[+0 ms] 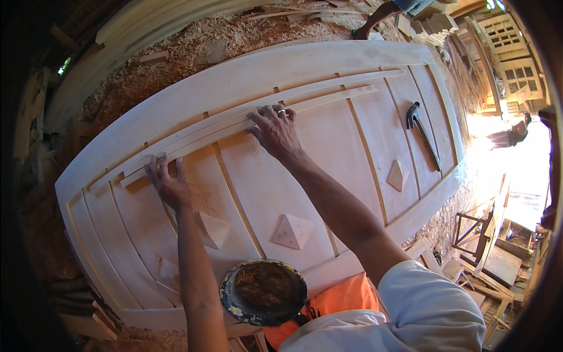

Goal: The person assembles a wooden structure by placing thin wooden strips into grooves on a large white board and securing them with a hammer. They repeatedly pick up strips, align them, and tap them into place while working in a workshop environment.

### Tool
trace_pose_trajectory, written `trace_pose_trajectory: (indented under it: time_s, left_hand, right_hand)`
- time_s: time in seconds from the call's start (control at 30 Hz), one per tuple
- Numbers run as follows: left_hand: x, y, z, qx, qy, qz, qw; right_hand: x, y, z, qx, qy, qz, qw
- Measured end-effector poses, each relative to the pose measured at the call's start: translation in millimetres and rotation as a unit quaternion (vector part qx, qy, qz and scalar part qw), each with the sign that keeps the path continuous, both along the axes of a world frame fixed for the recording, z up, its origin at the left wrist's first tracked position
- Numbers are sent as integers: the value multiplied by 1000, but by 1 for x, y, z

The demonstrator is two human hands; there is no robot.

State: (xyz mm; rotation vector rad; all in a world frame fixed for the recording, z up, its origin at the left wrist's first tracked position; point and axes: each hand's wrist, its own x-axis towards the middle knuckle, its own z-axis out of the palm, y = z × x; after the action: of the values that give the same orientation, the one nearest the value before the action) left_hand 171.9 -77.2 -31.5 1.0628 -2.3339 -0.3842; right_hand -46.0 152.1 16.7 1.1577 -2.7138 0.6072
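Observation:
A large pale wooden door (305,158) with raised panels lies flat before me. Two long, thin wooden strips run side by side across its far half: a far strip (352,80) and a near strip (340,97). Close to their left end, my left hand (169,186) grips across them, its fingers somewhat apart. My right hand (275,132), with a ring on one finger, curls over the strips around their middle. A claw hammer (423,135) rests on the door's right part, away from both hands.
Pyramid-shaped wooden blocks (292,231) sit on the panels. A paint-spattered round container (263,291) with brown contents is close to my body. Wood shavings (141,88) cover the ground beyond. Another person's leg (375,17) shows at the top; scrap wood (498,264) lies right.

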Motion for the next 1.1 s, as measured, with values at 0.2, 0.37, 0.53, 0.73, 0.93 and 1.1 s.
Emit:
trace_pose_trajectory:
  time_s: [0.2, 0.37, 0.53, 0.73, 0.93, 1.1]
  left_hand:
    - [3, -4, 0, -16, 18, 1, 1000]
    - [6, -3, 0, -24, 36, 3, 999]
    - [-2, 2, -6, 0, 109, 3, 994]
    - [-2, 4, -4, -6, 110, 6, 994]
    - [-2, 5, 12, 48, 99, 6, 994]
    - [-3, 6, 10, 35, 97, 12, 995]
  right_hand:
    - [5, -9, 0, 18, -6, 18, 1000]
    - [7, -9, -2, 1, -10, 10, 1000]
    - [-5, 0, -23, 42, 16, 43, 998]
    - [-16, 5, -25, 60, 47, 51, 996]
    - [-15, 0, -6, 71, 68, 56, 994]
    - [-13, -3, -2, 55, 60, 61, 995]
